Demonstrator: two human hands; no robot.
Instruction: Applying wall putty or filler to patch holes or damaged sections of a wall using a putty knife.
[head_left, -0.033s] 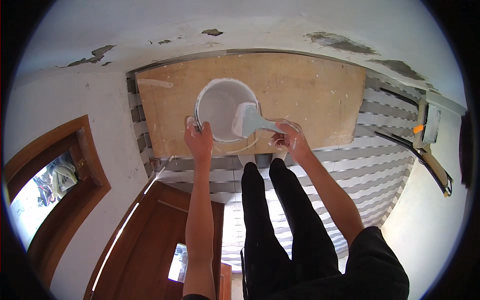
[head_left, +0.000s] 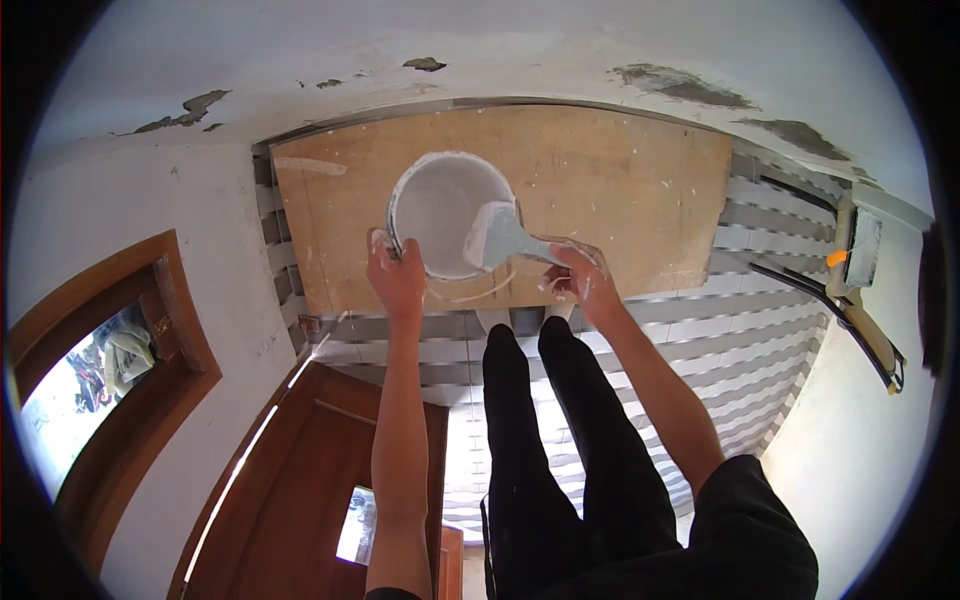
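A white bucket (head_left: 440, 178) hangs in front of me, its rim smeared with white and its thin handle drooping below. My left hand (head_left: 398, 277) is closed on the bucket's left rim, with white smears on the fingers. Over the right side of the bucket's mouth lies a wide grey-blue putty knife (head_left: 508, 240), with white paste (head_left: 480, 238) along its blade edge. Its handle is gripped by my right hand (head_left: 585, 280), which also has white smears. The blade overlaps the bucket's right rim; whether it touches the rim, I cannot tell.
A speckled wooden board (head_left: 610, 190) lies beyond the bucket, over a striped floor (head_left: 700, 350). The far wall (head_left: 520, 60) has peeled patches. A brown wooden door (head_left: 300, 450) stands at lower left. At right are a black-edged tool (head_left: 845, 310) and a flat grey tool (head_left: 863, 248).
The bucket has shifted slightly upward in the picture. Both hands keep their grips, and the putty knife stays at the bucket's right side.
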